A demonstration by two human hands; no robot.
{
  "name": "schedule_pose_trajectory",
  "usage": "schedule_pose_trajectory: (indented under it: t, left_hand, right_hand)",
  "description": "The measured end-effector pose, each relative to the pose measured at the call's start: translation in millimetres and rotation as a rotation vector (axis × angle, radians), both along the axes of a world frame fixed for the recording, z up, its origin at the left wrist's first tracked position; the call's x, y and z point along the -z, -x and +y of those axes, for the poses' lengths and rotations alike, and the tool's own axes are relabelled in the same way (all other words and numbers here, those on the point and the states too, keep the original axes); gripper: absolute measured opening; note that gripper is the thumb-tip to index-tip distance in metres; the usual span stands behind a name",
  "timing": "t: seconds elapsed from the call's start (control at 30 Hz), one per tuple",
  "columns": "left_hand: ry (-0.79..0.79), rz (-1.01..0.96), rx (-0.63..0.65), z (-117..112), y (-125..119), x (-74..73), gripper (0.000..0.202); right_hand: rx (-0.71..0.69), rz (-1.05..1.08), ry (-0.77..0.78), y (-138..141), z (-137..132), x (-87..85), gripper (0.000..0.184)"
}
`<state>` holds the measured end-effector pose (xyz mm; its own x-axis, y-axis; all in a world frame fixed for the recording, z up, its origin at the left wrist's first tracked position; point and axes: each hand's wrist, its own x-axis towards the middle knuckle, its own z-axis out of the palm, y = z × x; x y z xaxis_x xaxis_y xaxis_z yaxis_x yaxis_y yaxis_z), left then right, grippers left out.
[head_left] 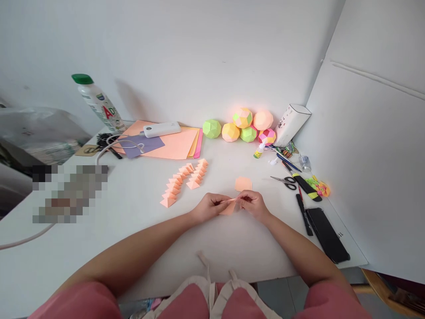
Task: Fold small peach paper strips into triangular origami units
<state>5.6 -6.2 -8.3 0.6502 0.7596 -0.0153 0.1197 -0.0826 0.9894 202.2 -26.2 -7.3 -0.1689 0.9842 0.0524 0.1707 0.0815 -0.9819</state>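
Note:
A small piece of peach paper (228, 208) is pinched between my two hands, low over the front middle of the table. My left hand (209, 207) grips its left side with thumb and fingers. On the right side, my right hand (253, 204) pinches the same paper by its edge. Just beyond my right hand lies another peach paper piece (243, 184), flat with rounded corners. Two rows of folded peach paper pieces, a longer row (173, 188) and a shorter row (198, 175), rest to the left of my hands.
Several faceted paper balls (211, 129) sit against the wall. Coloured paper sheets (179, 144) lie under a white power bank (162, 129), near a bottle (101, 104). Scissors (287, 180), a utility knife (307, 187), a glue bottle (259, 149) and a black phone (327, 235) lie right.

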Motion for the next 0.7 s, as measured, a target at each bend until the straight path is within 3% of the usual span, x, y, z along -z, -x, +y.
schedule_pose_trajectory:
  t: [0.7]
  left_hand:
    - [0.002, 0.005, -0.010, 0.3, 0.7, 2.8, 0.041]
  right_hand:
    - [-0.013, 0.018, 0.008, 1.5, 0.0, -3.6, 0.020]
